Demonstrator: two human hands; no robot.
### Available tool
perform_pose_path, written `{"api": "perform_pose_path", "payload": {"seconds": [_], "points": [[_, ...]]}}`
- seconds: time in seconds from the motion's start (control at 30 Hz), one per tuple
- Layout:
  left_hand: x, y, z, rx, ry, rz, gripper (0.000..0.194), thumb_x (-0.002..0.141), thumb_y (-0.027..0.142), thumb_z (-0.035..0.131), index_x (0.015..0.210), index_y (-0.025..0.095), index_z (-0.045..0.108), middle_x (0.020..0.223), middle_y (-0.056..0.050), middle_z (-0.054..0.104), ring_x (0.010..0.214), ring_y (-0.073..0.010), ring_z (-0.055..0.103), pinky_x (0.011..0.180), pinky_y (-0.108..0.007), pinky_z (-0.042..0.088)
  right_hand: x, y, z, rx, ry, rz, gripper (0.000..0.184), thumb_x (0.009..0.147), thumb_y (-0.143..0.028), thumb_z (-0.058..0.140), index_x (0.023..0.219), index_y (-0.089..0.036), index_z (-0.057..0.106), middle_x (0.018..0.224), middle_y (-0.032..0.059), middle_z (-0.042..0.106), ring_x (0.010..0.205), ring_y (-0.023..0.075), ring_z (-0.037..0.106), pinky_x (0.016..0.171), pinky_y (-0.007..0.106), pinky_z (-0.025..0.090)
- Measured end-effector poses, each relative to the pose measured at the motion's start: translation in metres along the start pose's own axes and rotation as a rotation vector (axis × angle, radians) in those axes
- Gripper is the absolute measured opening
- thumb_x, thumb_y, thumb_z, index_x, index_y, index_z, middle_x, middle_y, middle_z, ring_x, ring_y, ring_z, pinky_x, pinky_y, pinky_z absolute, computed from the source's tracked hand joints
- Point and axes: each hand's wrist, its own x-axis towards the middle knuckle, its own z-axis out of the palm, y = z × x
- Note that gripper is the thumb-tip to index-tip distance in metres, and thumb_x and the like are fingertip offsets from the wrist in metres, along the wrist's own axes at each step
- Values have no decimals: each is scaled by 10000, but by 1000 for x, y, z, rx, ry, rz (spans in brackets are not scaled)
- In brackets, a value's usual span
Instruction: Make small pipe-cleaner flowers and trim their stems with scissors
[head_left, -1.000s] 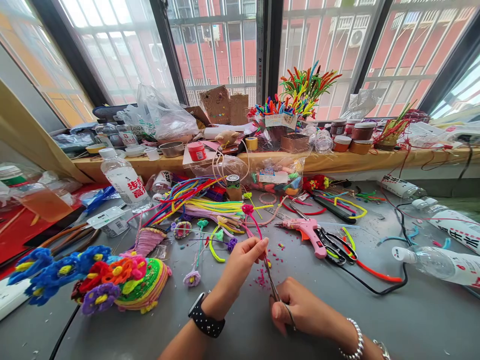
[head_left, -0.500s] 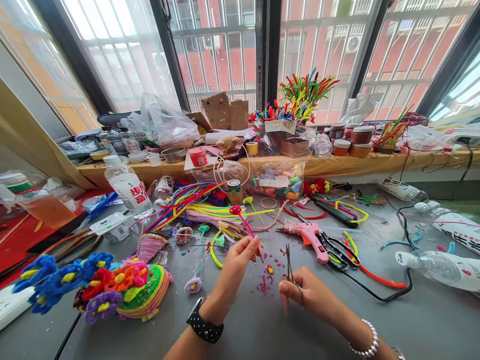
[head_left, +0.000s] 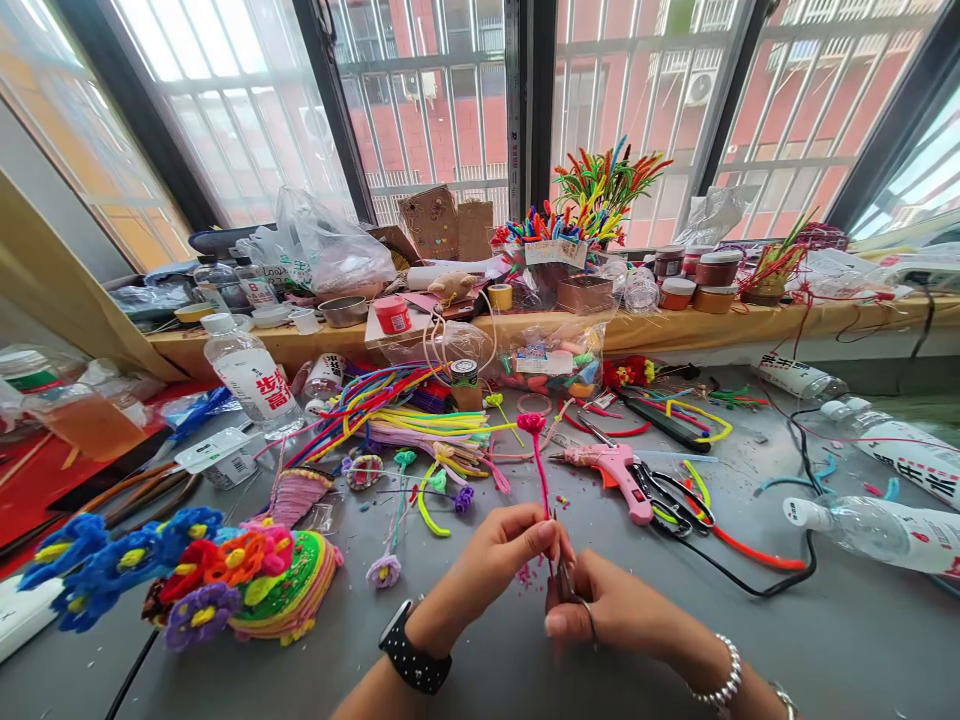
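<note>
My left hand (head_left: 517, 545) is closed in a pinch round the stem of a pink pipe-cleaner flower (head_left: 541, 470), which stands upright with its bloom on top. My right hand (head_left: 600, 605) grips small metal scissors (head_left: 562, 582), fingers through the loops. Their blades point up right at the lower stem, beside my left fingertips; whether they touch it I cannot tell. Pink fuzz clippings (head_left: 525, 575) lie on the grey table behind my hands, partly covered by them. To the left of my left hand lie a small purple curled piece (head_left: 463, 498) and a lilac flower (head_left: 384, 571).
A pink glue gun (head_left: 611, 470) and black-handled pliers (head_left: 671, 500) lie to the right, with a black cord. Pipe cleaners (head_left: 420, 425) are bundled behind. Finished flowers (head_left: 135, 560) stand at left; water bottles (head_left: 870, 530) lie at right.
My left hand has moved right and slightly down, bringing the pink flower upright. The scissors in my right hand have come left to its stem. The purple curled piece has come into view.
</note>
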Motion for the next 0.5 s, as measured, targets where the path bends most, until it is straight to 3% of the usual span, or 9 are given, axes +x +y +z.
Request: {"api": "perform_pose_path", "payload": {"seconds": [0.13, 0.27, 0.37, 0.47, 0.5], "points": [[0, 0, -1, -40, 31, 25, 271, 780, 331, 447, 635, 137, 569, 644, -13, 567, 632, -116, 482, 632, -219, 364, -2, -4, -5, 149, -79, 43, 536, 626, -605, 518, 712, -88, 630, 462, -41, 400, 406, 49, 349, 377, 160, 245], [0, 0, -4, -25, 51, 44, 262, 780, 326, 441, 607, 150, 531, 692, -25, 584, 683, -135, 509, 663, -238, 382, -3, -8, -9, 130, -21, 95, 482, 666, -554, 512, 749, -98, 641, 468, -44, 400, 403, 45, 349, 375, 150, 249], [2, -2, -10, 86, 237, 98, 259, 792, 318, 411, 606, 163, 502, 789, -40, 580, 793, -159, 515, 740, -261, 375, -4, -9, -15, -34, 96, 121, 442, 714, -515, 477, 729, -106, 642, 457, -48, 391, 396, 47, 344, 384, 157, 254], [5, -7, -16, 301, 505, 146, 258, 802, 300, 389, 600, 173, 487, 746, -30, 553, 783, -158, 505, 746, -264, 360, -3, -6, -23, -352, 308, 125, 427, 727, -490, 473, 601, -114, 631, 432, -41, 388, 406, 58, 344, 403, 177, 246], [6, -8, -18, 364, 543, 151, 254, 803, 296, 388, 610, 173, 498, 732, -27, 543, 766, -155, 500, 738, -263, 360, -3, -4, -25, -459, 367, 131, 429, 734, -482, 468, 562, -120, 623, 418, -37, 393, 407, 63, 346, 410, 185, 240]]}}
